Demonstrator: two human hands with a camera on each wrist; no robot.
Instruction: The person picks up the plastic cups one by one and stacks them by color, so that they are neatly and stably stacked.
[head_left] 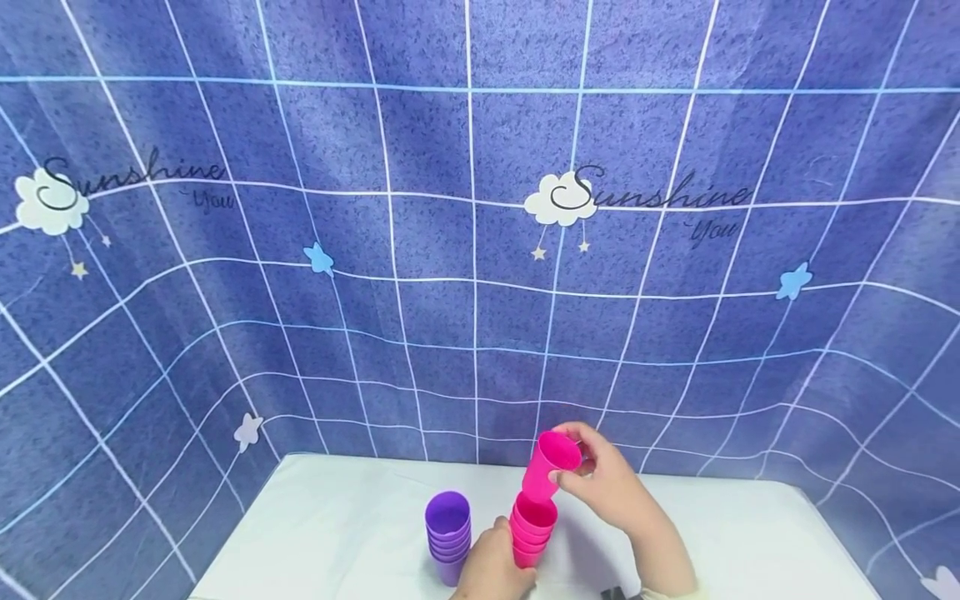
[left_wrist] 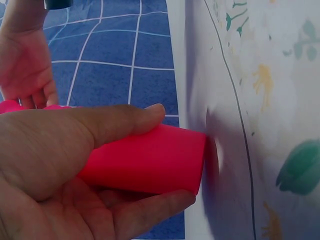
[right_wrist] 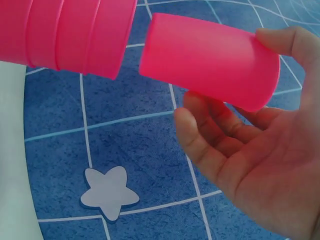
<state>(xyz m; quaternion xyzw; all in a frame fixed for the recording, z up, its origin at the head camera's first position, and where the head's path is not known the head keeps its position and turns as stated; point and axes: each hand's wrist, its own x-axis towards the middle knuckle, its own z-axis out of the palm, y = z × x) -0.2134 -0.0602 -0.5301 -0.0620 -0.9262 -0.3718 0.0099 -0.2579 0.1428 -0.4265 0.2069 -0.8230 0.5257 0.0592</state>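
Just above the pink stack (head_left: 533,528), I hold a single pink cup (head_left: 550,468) in my right hand (head_left: 603,483), tilted, its open mouth up and away from me and its base pointing down at the stack's top rim. My thumb and fingers are curled round the cup near its rim; the right wrist view shows the pink cup (right_wrist: 210,67) lying across my fingers (right_wrist: 200,135) with the thumb over its far side, and a small gap between its base and the rim of the pink stack (right_wrist: 70,35), so the two are close but apart.

My left hand (head_left: 491,571) grips the pink stack low down, thumb on one side and fingers under the other. From the left wrist view, the bottom cup of the pink stack (left_wrist: 150,162) stands with its base on the white surface (left_wrist: 192,60), clasped in my left hand (left_wrist: 60,165).

Just beside the pink stack, to its left, stands a purple stack (head_left: 448,533) of nested cups, upright on the white surface (head_left: 337,525) and touching neither hand. Behind the surface hangs a blue cloth (head_left: 420,250) with a white grid, stars and clouds.
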